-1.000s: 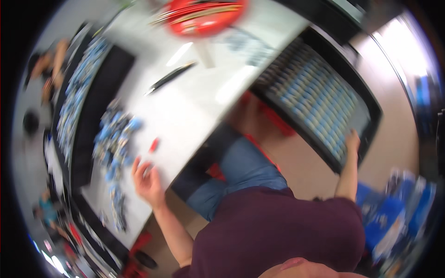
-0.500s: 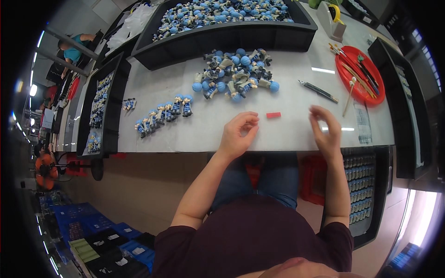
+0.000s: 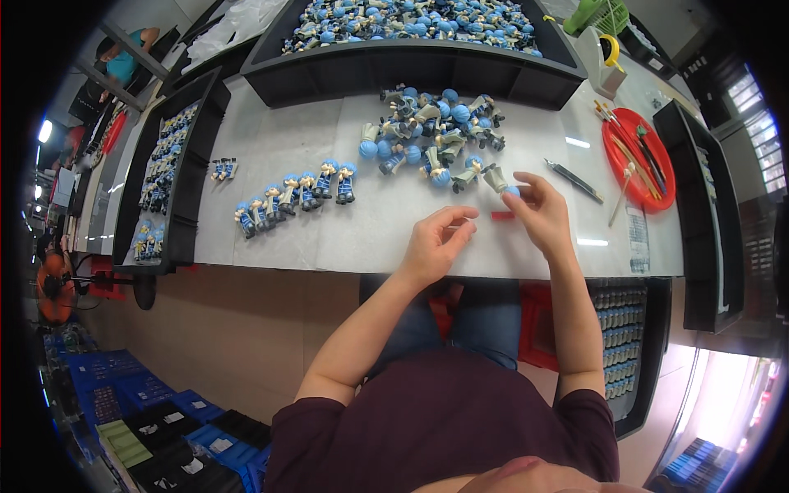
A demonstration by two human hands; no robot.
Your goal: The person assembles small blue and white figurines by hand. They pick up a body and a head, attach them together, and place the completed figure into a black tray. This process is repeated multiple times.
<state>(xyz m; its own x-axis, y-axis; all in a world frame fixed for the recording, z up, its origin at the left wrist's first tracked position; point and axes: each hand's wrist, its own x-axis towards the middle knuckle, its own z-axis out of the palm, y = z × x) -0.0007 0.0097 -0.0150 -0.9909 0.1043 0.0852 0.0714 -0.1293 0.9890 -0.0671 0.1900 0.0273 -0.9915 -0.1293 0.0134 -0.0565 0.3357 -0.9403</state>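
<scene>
My right hand [image 3: 538,218] has its thumb and fingertips closed on the blue head of a small toy figurine [image 3: 495,178]. The figurine's grey body points up and left, toward the pile. My left hand [image 3: 433,242] is half curled over the table's near part, thumb and forefinger apart, with nothing visible between them. A small red block [image 3: 502,216] lies between my hands, partly behind the right one. Just beyond is a loose pile of figurines [image 3: 431,127] with blue heads and grey capes. To the left, several figurines [image 3: 297,191] lie in a slanting row.
A large black tray [image 3: 411,72] of figurines stands at the back. Another black tray [image 3: 212,115] is at left, near small blue-and-white parts [image 3: 223,168]. On the right are a craft knife [image 3: 574,180], a red plate [image 3: 667,164] with brushes, a tape dispenser [image 3: 598,66] and a black tray [image 3: 699,271].
My right hand has moved left and taken hold of a figurine at the pile's near right edge. The left hand stays much the same, and the whole view has shifted slightly.
</scene>
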